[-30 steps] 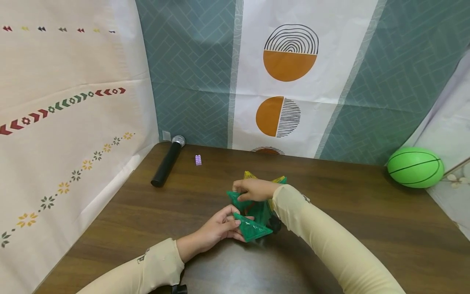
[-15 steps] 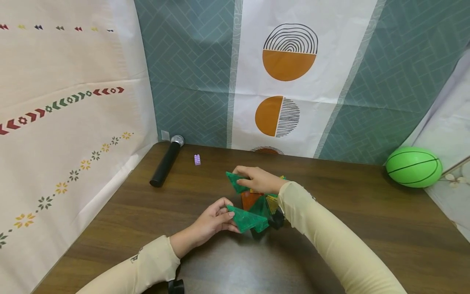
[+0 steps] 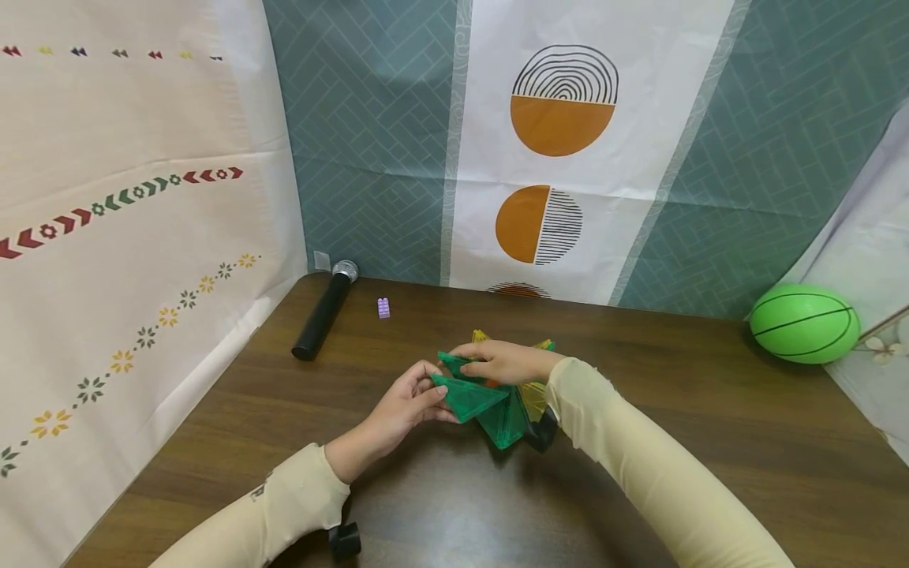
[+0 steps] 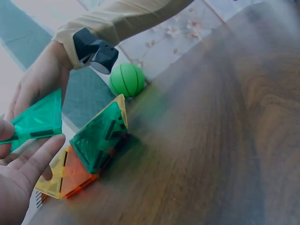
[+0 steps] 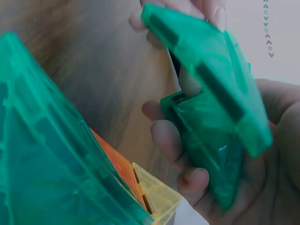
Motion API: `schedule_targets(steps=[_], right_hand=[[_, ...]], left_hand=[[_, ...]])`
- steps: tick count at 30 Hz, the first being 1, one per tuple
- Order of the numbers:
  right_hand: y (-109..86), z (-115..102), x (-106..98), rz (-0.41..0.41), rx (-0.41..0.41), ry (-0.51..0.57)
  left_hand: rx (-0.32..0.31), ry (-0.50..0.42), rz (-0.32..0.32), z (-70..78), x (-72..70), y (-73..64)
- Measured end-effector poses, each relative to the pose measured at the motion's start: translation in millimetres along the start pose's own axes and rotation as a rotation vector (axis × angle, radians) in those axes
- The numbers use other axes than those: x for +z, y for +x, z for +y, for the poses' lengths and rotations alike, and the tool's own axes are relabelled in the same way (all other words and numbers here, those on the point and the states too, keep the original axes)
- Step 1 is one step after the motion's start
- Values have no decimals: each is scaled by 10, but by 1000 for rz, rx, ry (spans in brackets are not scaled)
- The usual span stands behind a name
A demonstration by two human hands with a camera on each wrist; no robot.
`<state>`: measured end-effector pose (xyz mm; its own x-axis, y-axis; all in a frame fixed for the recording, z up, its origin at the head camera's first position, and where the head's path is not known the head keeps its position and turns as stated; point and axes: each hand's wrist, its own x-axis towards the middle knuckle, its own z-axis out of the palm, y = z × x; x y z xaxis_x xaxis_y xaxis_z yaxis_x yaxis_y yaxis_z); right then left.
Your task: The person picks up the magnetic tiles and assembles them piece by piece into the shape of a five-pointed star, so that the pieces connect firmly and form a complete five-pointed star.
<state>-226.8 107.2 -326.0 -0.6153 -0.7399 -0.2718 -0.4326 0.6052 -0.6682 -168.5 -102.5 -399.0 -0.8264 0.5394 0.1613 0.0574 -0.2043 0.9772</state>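
Note:
In the head view, my left hand [image 3: 408, 406] pinches a green triangular magnetic tile [image 3: 467, 398] between thumb and fingers. My right hand [image 3: 507, 363] is just beyond it, gripping a second green triangular tile [image 3: 451, 361]. Seen from the right wrist, the left hand's tile [image 5: 201, 61] lies across the right hand's tile [image 5: 206, 140]; whether they touch I cannot tell. Below and beside both hands stands a structure of magnetic tiles, with a green triangle [image 3: 504, 422], a yellow tile [image 3: 533, 398] and an orange tile [image 4: 76, 173]. The right forearm hides part of it.
A black microphone [image 3: 325, 315] lies at the back left of the wooden table [image 3: 639, 347], with a small purple toy brick [image 3: 383, 308] to its right. A green ball [image 3: 804, 323] sits at the far right corner. Cloth hangs behind and at the sides.
My left hand has moved up and left with its green tile, baring more of the structure's front. My right hand rose away from the front with its tile, then came back down near the left.

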Motion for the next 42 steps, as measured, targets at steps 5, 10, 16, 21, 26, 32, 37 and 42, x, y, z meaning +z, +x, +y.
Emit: schedule_targets(steps=[5,10,16,21,26,32,37,42], right_hand=[[-32,5,16,-18,9,62],[-63,42,36,5,-3,58],[-75,63,32,52,-46,80],[-96,93,-5,147,-22,143],[-135,130,-49,229,1,228],[-119,165,-107,257,-15,191],[-73,209,-160,236,-36,159],[22,236,-195,242,-40,57]], left_hand=[[11,14,8,2,19,42],[23,30,14,0,42,67],[16,51,25,17,58,61],[-12,67,51,13,48,49],[-43,67,84,7,32,60],[-67,74,109,-12,8,83],[-78,65,141,-53,-7,117],[-93,44,200,-138,-34,170]])
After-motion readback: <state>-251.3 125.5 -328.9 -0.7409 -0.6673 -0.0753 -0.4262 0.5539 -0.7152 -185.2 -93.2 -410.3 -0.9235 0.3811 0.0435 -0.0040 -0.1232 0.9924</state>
